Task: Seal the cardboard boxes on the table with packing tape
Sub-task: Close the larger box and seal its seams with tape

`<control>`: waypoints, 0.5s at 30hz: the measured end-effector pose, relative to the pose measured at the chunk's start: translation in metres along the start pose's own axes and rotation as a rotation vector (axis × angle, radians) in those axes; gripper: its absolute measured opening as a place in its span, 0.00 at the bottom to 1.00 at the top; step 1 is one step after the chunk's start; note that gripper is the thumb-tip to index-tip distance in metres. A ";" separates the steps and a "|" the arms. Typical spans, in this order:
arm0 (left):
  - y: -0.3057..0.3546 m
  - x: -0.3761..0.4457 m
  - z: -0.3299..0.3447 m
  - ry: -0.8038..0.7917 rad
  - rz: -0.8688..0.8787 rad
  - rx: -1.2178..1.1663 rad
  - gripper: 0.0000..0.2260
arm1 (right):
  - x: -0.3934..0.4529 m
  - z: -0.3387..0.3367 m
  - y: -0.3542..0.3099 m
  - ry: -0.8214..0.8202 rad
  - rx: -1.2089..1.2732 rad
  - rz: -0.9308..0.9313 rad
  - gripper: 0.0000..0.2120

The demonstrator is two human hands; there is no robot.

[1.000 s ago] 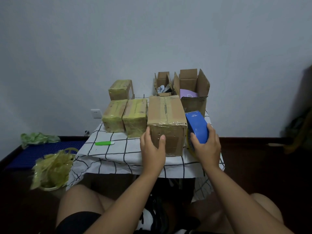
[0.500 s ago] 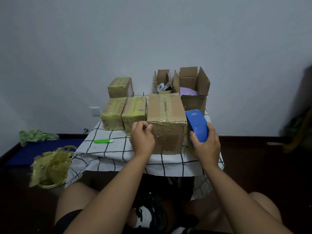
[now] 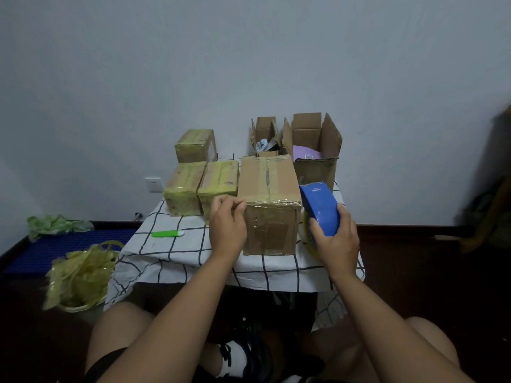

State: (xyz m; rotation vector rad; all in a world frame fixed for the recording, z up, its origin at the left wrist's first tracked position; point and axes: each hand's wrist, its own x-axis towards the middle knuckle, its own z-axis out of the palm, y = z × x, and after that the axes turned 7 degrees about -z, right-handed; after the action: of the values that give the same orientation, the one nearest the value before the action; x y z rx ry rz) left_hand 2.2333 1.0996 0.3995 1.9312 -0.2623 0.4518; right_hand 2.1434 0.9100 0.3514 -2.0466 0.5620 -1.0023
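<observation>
Boxes: you had six cardboard boxes on the table (image 3: 166, 244), which was draped in a white cloth with a black grid.
Sealed: three small boxes wrapped in glossy yellowish tape (image 3: 218, 181) sat at the left, two side by side and one behind them.
Open: two plain brown boxes with flaps up (image 3: 312, 150) stood at the back right.
Current box: the large brown corrugated box (image 3: 269, 205) stood nearest you, clear tape running along its top seam and front edge.
Left hand (image 3: 228, 226): your fingers were curled at the box's upper front left corner, seemingly pinching the tape there.
Right hand (image 3: 336, 241): it gripped the blue plastic tape dispenser (image 3: 320, 207), just right of the box.
Other: one green plastic cutter (image 3: 167, 233) lay on the cloth; crumpled yellow tape scraps filled a basket (image 3: 80, 275) on the floor.
</observation>
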 end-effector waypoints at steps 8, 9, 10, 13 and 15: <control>-0.006 0.016 -0.008 -0.120 0.055 0.049 0.08 | 0.000 0.000 0.000 -0.007 0.005 -0.007 0.32; -0.006 0.015 -0.009 -0.125 0.093 0.060 0.08 | 0.000 0.000 0.000 -0.007 0.005 -0.006 0.32; -0.007 0.014 -0.010 -0.124 0.126 0.078 0.07 | 0.000 0.000 0.000 -0.007 0.005 -0.005 0.33; -0.006 0.014 -0.009 -0.088 0.164 0.148 0.07 | 0.001 0.000 0.001 -0.009 0.004 -0.011 0.32; -0.003 0.013 -0.009 -0.062 0.208 0.198 0.07 | 0.001 0.000 0.000 -0.011 0.002 -0.008 0.33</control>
State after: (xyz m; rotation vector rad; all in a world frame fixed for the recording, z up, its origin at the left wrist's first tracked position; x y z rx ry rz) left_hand 2.2445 1.1091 0.4059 2.1229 -0.4771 0.5737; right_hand 2.1437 0.9092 0.3514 -2.0529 0.5468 -0.9959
